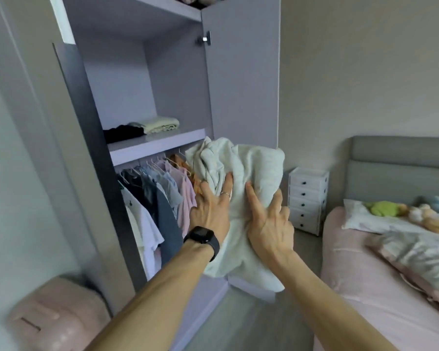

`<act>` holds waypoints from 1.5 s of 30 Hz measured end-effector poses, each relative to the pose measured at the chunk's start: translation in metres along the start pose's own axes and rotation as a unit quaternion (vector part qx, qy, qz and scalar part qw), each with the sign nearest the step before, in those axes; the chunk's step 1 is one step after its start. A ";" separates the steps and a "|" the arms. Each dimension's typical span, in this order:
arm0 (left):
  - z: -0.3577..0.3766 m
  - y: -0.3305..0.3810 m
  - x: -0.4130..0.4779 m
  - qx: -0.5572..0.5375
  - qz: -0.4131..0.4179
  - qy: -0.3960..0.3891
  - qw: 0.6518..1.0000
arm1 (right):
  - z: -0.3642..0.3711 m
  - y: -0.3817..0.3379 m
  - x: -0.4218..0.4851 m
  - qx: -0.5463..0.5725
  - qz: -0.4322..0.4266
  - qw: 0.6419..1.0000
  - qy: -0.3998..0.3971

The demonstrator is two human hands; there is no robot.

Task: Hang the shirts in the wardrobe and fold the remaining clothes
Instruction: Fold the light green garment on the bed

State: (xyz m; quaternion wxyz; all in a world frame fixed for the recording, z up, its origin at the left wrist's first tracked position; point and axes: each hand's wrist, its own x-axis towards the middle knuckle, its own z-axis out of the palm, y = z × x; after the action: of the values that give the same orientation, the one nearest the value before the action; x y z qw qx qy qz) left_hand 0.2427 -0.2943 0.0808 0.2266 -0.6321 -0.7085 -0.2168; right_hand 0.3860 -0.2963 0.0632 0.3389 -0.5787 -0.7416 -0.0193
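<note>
I hold a bundled pale white garment [249,168] up in front of the open lilac wardrobe [178,79]. My left hand [212,209], with a black watch on the wrist, lies against the bundle's left side with its visible fingers straight. My right hand [270,224] grips the bundle from the right, one finger stretched up and the others curled round the cloth. Below the shelf, several shirts [160,193] hang on a rail, just left of the bundle. Two folded clothes, one dark [123,133] and one cream [157,124], lie on the shelf [157,144].
The wardrobe door [243,72] stands open behind the bundle. A pink suitcase [56,317] sits at the lower left. A pink bed [380,287] with pillows and soft toys fills the right. A white drawer unit [308,198] stands by the wall.
</note>
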 end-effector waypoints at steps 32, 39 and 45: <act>0.141 -0.339 0.637 -0.080 -0.311 0.036 0.946 | 0.253 -0.244 0.772 0.041 -0.321 0.944 -0.064; 0.197 -0.401 0.746 -0.130 -0.340 0.004 0.931 | 0.326 -0.281 0.888 0.029 -0.316 0.942 -0.105; 0.259 -0.456 0.777 -0.073 -0.410 -0.034 0.908 | 0.403 -0.311 0.945 -0.024 -0.342 0.935 -0.093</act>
State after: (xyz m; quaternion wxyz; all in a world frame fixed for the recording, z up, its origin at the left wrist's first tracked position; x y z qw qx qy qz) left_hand -0.2988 0.4299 0.3258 0.0464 -0.3074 -0.8948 -0.3203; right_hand -0.1732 0.5697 0.3622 0.2274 -0.2968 -0.9222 -0.0983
